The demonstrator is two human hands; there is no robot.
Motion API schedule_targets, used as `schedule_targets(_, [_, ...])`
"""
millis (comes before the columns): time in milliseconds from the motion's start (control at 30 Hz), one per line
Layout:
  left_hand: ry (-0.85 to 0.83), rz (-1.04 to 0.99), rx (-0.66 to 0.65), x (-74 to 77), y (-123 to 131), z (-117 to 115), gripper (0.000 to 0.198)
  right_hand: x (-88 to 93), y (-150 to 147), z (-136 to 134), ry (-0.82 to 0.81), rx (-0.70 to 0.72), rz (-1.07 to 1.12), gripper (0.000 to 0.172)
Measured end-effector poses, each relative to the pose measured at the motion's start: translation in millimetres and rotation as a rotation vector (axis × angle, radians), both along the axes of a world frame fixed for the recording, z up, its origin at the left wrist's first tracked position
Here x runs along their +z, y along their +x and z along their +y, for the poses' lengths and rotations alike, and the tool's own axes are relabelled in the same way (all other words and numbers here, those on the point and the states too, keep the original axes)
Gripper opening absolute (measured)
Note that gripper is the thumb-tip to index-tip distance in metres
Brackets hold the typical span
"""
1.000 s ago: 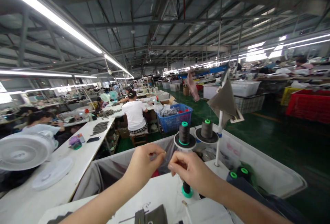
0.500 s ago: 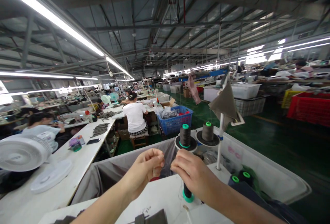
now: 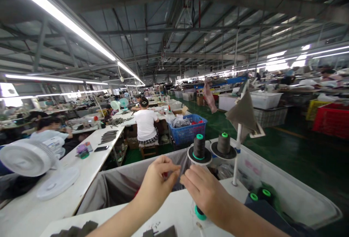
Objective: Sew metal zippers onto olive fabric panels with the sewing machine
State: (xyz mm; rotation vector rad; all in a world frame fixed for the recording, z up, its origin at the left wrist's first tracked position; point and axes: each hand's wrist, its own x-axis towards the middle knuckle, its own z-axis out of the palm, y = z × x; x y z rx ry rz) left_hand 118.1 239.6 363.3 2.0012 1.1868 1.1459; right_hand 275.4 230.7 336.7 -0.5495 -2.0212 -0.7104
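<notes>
My left hand (image 3: 160, 179) hovers over the white table (image 3: 160, 215), thumb and fingers pinched together. Close beside it on the right, my right hand (image 3: 204, 189) has its fingertips closed too. Whatever they pinch is too small to make out. Just behind the hands stand two dark thread cones, one (image 3: 199, 148) with a teal top and another (image 3: 224, 143) with a bright green top, on round holders. Below my right hand a cone's teal base (image 3: 200, 213) shows; the rest is mostly hidden. Dark fabric pieces (image 3: 77, 229) lie at the table's front left.
A white pole (image 3: 236, 164) carries a hanging grey cloth (image 3: 241, 115). Beyond the table is a large pale bin (image 3: 294, 193) with dark fabric and more cones. A white fan (image 3: 25, 157) and a phone (image 3: 101, 148) are on the left table. A person (image 3: 145, 124) sits ahead.
My left hand has turned and come nearer to the right one, its fingertips now almost meeting the right's. My right hand stays closed and sits slightly lower. The view has shifted slightly left.
</notes>
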Motion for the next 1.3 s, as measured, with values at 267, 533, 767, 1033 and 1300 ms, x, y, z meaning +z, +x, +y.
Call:
schedule_targets(267, [-0.324,-0.733,0.025,-24.9,31,3,0.029,-8.0,-14,0,-1.037,0.42,0.595,0.026])
schedule_targets(533, [-0.547,-1.04,-0.107,-35.0,41,3,0.041,-14.5,-20,11,-1.55,0.943,1.08,0.041])
schedule_targets(767, [-0.442,-0.781,-0.089,-27.2,26,3,0.037,-11.9,-19,10,-1.326,0.483,0.962,0.037])
schedule_targets(1033, [-0.256,-0.311,-0.094,-3.4,10,7,0.037,-14.3,-14,8,-0.946,0.173,0.679,0.023])
schedule_targets(1300, [-0.36,-0.439,-0.136,-9.8,-1,3,0.033,-17.2,-11,10,-1.054,0.223,0.612,0.022])
